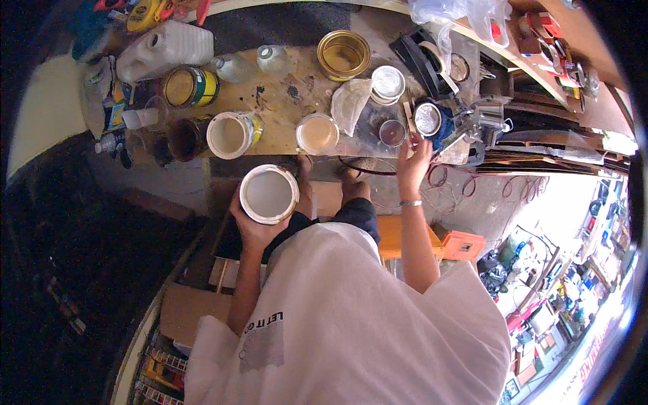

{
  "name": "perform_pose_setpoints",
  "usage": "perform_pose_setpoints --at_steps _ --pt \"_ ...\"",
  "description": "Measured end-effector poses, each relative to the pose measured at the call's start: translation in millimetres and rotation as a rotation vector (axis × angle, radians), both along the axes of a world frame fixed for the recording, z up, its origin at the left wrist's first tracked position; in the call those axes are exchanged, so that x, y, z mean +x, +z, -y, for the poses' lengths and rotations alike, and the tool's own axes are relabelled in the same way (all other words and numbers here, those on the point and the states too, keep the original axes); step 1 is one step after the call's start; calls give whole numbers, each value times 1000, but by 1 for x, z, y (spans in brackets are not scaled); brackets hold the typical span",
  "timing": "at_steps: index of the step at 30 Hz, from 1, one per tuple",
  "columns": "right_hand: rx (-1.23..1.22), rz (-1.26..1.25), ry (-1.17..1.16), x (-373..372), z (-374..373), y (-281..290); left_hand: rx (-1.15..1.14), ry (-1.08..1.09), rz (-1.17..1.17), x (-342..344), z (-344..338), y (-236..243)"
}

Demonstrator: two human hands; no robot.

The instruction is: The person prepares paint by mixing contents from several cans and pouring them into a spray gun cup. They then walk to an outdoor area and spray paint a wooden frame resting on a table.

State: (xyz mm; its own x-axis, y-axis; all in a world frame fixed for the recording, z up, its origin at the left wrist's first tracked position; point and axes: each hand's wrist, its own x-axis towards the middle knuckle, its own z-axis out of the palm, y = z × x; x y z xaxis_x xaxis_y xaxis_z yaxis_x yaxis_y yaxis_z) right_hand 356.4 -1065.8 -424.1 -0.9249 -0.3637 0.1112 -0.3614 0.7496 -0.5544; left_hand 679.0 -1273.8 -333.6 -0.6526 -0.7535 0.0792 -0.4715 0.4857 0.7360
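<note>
My left hand (258,233) grips an open round can (294,182) from its side, in front of the table's near edge. The can's rim is smeared white, and pale grey paint (266,192) shows inside. Over the table's right part, the fingers of my right hand (414,164) close at the lower end of a thin wooden stick (408,116). Just left of those fingers stands a clear cup (392,134) with dark contents. A small tin (427,119) with a whitish, shiny top lies beyond the hand.
On the stained wooden table (277,111) stand an open cream-coloured can (229,135), a tub of beige paint (317,133), a gold-coloured tin (343,54) and a yellow-sided can (191,87). A white jug (166,50) lies at the back left. Red hose (469,185) coils below right.
</note>
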Motion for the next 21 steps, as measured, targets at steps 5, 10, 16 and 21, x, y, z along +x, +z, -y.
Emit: perform_pose_setpoints --at_steps 5,10,16,21 --pt "400 66 73 -43 -33 -14 9 29 -21 -2 -4 -3" --pt "560 -79 62 -23 -33 -30 55 60 -46 -1 -10 -9" --pt "462 -43 24 -25 -26 -30 104 21 -96 -6 -13 -9" --pt "-175 302 -13 -27 -41 -14 101 -32 -46 -12 -7 -5"
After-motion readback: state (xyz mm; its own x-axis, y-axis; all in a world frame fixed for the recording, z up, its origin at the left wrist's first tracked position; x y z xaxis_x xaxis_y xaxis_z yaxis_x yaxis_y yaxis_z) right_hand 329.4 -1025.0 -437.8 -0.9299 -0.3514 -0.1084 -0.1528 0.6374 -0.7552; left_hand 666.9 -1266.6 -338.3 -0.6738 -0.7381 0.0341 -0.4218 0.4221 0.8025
